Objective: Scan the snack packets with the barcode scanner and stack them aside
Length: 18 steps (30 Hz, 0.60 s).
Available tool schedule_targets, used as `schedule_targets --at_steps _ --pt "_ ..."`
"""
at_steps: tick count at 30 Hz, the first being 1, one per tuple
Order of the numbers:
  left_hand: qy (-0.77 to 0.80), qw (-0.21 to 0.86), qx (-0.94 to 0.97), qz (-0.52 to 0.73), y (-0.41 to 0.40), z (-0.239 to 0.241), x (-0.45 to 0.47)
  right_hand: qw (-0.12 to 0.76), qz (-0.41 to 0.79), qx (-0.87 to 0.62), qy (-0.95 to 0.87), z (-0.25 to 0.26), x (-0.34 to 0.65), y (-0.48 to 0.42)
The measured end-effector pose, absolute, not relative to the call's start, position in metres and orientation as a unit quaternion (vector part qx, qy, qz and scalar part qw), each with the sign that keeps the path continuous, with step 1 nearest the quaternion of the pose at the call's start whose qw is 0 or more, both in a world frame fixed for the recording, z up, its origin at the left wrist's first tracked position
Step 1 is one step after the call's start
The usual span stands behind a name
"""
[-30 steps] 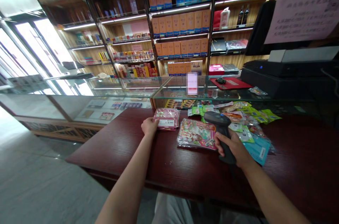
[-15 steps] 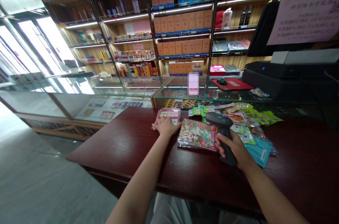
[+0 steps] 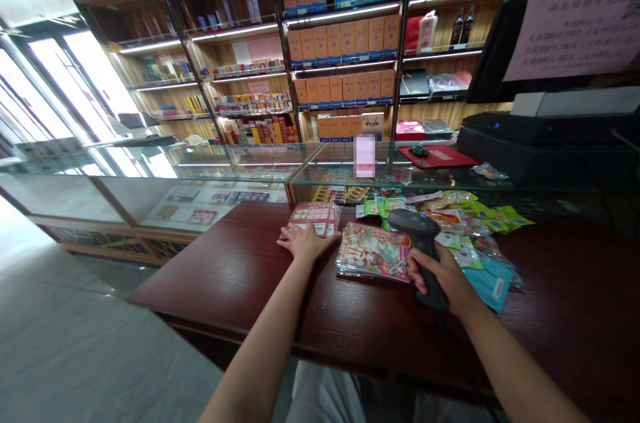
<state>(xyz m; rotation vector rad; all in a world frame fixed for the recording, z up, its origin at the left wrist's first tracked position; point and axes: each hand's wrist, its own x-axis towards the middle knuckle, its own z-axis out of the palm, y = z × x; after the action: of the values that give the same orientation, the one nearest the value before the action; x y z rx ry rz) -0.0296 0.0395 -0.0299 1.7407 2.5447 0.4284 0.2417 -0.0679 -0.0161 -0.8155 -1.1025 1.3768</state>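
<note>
My right hand point(image 3: 443, 274) is wrapped round the handle of a dark grey barcode scanner point(image 3: 419, 226), whose head points left over the desk. My left hand point(image 3: 306, 243) lies with fingers spread at the near edge of a pink, plastic-wrapped packet point(image 3: 320, 215) with a printed grid and a white label. Between the hands rests a colourful booklet-like packet point(image 3: 373, 253) in clear wrap, with cartoon pictures; its right end is close to the scanner. Under and behind the right hand is a blue packet point(image 3: 487, 283) with a barcode.
Green and orange snack packets point(image 3: 465, 210) are heaped at the desk's back right. Behind the dark wooden desk point(image 3: 225, 276) runs a glass display counter point(image 3: 240, 170). A black mouse point(image 3: 419, 151) sits on a red mat point(image 3: 447, 156). A monitor point(image 3: 493, 56) rises at right.
My left hand has slid slightly left and nearer, fingers spreading wider at the pink packet, more of which now shows. The scanner and right hand are nearly still.
</note>
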Motion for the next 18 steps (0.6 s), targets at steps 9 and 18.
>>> schedule_targets --at_steps 9,18 --pt "0.796 0.006 0.595 0.109 0.032 -0.017 -0.023 0.566 0.597 -0.352 -0.446 -0.016 0.242 -0.068" --pt "0.76 -0.012 0.631 0.155 0.017 -0.019 -0.024 0.573 0.595 -0.347 -0.443 -0.017 0.245 -0.065"
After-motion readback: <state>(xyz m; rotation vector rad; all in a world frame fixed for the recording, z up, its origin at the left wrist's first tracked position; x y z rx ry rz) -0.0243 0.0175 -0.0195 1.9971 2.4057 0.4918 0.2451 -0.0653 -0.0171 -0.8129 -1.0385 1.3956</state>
